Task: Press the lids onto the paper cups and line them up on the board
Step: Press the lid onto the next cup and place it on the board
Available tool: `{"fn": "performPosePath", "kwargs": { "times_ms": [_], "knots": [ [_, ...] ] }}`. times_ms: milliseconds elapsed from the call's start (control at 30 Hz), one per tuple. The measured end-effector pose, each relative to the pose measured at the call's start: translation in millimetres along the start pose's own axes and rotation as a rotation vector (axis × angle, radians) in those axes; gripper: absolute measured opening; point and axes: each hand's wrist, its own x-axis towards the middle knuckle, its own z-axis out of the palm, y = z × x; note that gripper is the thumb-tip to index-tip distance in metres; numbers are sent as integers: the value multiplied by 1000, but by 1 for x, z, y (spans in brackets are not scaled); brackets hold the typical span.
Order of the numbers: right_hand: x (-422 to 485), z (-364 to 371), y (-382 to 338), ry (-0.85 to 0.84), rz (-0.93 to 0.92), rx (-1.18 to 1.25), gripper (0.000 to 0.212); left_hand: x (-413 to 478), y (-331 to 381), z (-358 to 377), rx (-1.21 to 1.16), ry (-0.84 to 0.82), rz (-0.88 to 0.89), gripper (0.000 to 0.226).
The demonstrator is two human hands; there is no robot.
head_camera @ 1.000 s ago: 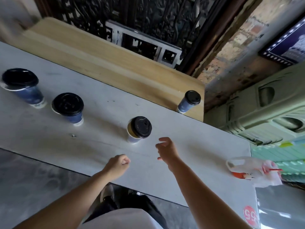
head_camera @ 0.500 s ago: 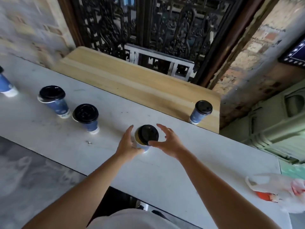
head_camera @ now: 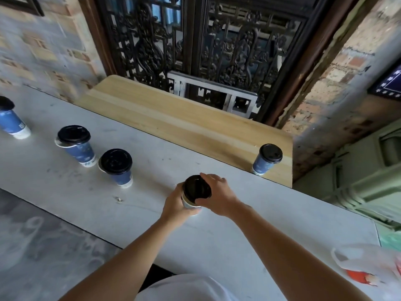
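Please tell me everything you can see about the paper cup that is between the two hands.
The paper cup is mostly hidden; the visible wall looks pale and bluish. Its black lid, plastic by its look, sits askew, so a tan strip of the cup's inside shows at the near side. The left hand grips the wall; the right hand curls over the lid. The cup seems to stand on the white table, short of the wooden board.

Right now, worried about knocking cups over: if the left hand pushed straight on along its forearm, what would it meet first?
The left hand grips the paper cup; pushing on would shove that first. Beyond it, probably the wooden board, though depth is unclear.
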Motion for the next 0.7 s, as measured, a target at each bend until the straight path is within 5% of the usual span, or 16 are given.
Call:
{"fn": "performPosePath", "kwargs": {
  "times_ms": [333, 700],
  "knots": [
    [-17, 1, -2, -42, -52, -185, 70, -8, -3, 12, -69, 3, -31, 68],
    [-20, 10, 6, -44, -43, -107, 72, -4, -9, -1, -242, -147, -124, 70]
  ]
}}
